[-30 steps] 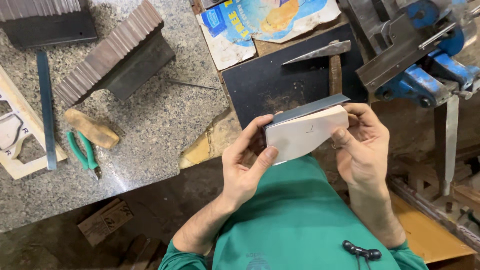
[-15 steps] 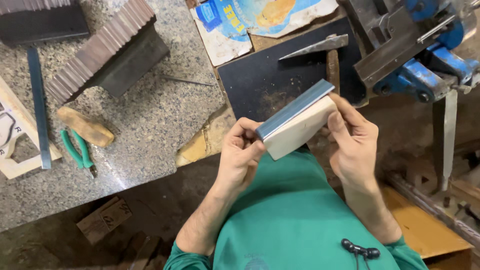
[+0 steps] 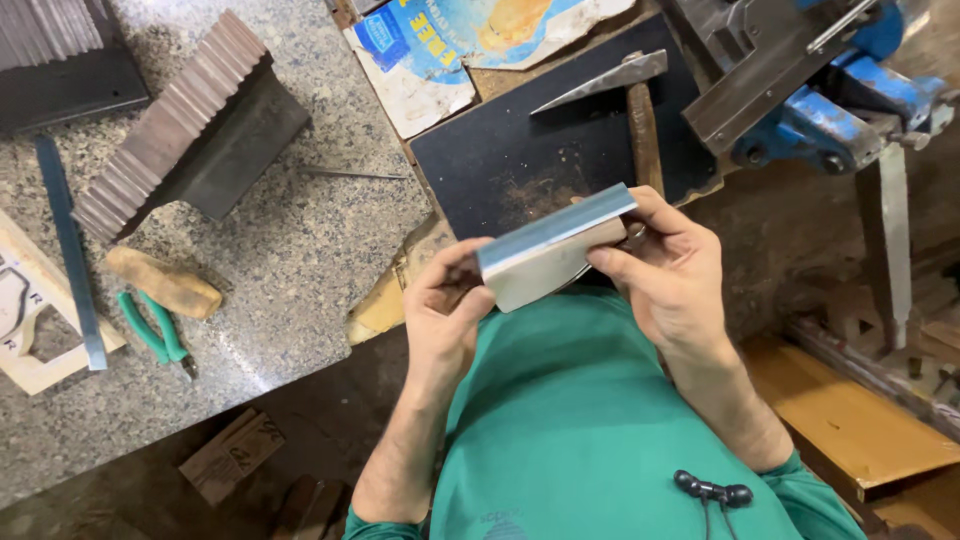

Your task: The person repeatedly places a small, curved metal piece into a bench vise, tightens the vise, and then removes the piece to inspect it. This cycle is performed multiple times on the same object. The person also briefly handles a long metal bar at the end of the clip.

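A bent strip of grey sheet metal (image 3: 553,250) is held at chest height between both hands, its folded edge turned up and tilted toward the right. My left hand (image 3: 443,315) grips its left end with thumb and fingers. Around its right end closes my right hand (image 3: 672,275), thumb on the lower face. Below the hands is my green shirt. Just beyond the strip lies a hammer (image 3: 632,100) on a black mat (image 3: 500,160).
A blue bench vise (image 3: 810,90) stands at the upper right. On the granite slab (image 3: 290,260) lie ribbed metal blocks (image 3: 185,120), a flat steel bar (image 3: 70,250), green-handled pliers (image 3: 155,330) and a wooden piece (image 3: 165,282). An orange board (image 3: 850,420) is at the lower right.
The strip has been turned in both hands, so the broad pale face now shows less and the folded grey edge faces up. Both hands kept their grip.
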